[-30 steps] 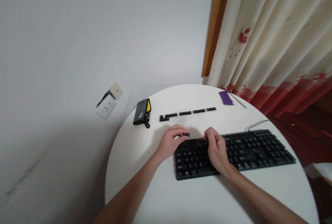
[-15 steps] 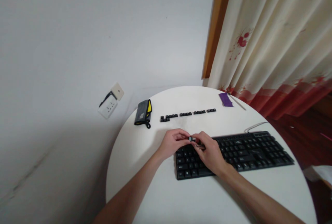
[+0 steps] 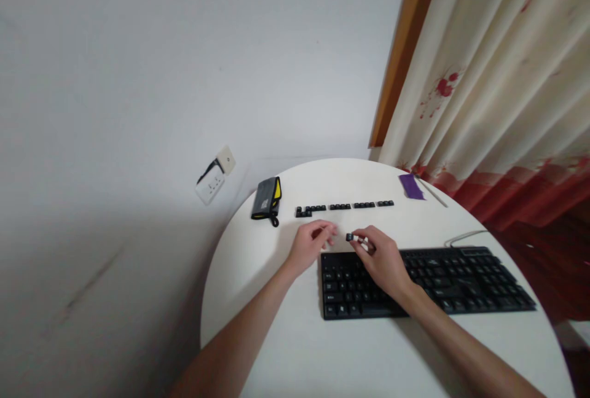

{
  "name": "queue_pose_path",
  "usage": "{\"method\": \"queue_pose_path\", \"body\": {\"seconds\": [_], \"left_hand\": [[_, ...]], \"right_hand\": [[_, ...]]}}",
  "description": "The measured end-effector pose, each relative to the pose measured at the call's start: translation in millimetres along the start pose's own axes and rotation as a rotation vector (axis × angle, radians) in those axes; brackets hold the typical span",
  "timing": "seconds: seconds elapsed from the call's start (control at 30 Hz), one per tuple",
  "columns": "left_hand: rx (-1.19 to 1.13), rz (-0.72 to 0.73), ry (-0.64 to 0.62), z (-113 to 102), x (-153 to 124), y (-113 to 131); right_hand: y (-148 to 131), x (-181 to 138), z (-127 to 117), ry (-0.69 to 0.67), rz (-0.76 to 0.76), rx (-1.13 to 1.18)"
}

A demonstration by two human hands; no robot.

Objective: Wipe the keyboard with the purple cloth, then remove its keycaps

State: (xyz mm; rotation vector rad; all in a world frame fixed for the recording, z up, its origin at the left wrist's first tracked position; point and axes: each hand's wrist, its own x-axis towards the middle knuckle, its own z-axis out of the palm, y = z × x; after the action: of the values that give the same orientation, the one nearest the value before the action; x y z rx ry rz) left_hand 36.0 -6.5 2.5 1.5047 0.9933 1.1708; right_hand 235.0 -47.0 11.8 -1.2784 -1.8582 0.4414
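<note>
Pinched between the thumb and fingertips of my right hand [image 3: 381,257] is a small black keycap [image 3: 350,237], held just above the far left corner of a black keyboard [image 3: 477,281]. My left hand [image 3: 310,243] is beside it to the left, holding nothing, its fingers loosely bent and apart, their tips slightly blurred. Past both hands, loose black keycaps [image 3: 340,207] lie on the table in a row of small groups, with a short second row at the left end. My right hand and forearm hide part of the keyboard's keys.
A grey pouch with yellow lining [image 3: 266,199] lies at the table's far left. Toward the far right are a purple cloth [image 3: 412,187] and a thin stick [image 3: 433,193]. The keyboard's cable [image 3: 468,236] runs off the right edge of the round white table [image 3: 286,355].
My left hand has come away from the keycap, leaving it in my right fingers. The hands are now farther apart. The whole view has shifted slightly.
</note>
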Motion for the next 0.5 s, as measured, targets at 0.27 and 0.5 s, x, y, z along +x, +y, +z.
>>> {"method": "queue_pose_path", "body": {"seconds": [0.27,0.5], "left_hand": [[0.001,0.035,0.589,-44.9,26.8,-24.4],[0.016,0.021,0.62,-51.1,30.9,-41.1]], "right_hand": [[10.2,63.8,34.1,-0.204,0.188,-0.24],[1.1,87.4,73.8,-0.328,0.231,-0.341]]}}
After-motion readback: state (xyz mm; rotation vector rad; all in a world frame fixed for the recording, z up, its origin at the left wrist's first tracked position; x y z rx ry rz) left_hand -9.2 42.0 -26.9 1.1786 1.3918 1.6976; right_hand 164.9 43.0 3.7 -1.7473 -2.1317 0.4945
